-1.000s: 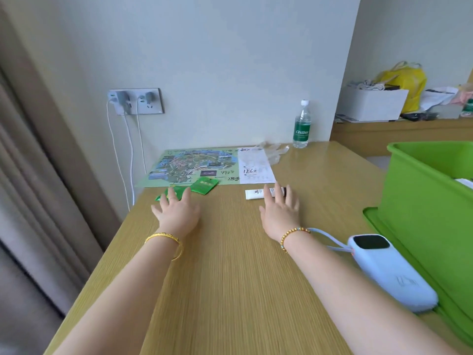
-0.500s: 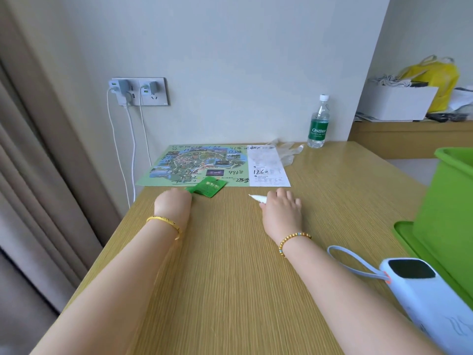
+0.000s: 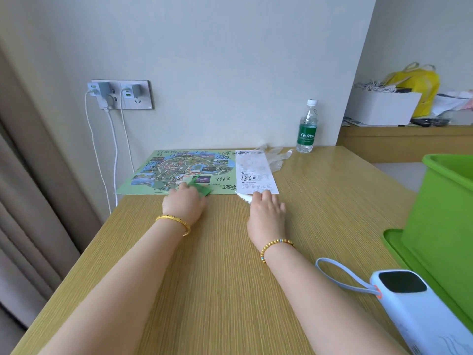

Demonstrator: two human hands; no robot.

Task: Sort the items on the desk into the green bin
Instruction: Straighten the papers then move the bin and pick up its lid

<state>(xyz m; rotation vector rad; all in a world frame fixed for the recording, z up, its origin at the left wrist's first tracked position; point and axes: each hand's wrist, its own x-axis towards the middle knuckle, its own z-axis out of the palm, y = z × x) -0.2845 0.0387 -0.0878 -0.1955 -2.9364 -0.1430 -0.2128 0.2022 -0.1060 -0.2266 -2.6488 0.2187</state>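
**Both hands have closed on small items**

My left hand (image 3: 184,203) now pinches the green packets (image 3: 202,188), my right hand (image 3: 267,208) has curled round the white tube (image 3: 243,196) — both were flat a second ago. Green bin (image 3: 445,208) waits far right — nothing carried yet

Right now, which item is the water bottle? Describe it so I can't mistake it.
Start at the back edge of the wooden desk, where it meets the wall. To the right of the map and crumpled clear plastic stands the water bottle, upright. It is the only standing thing there: clear, white cap, green label.
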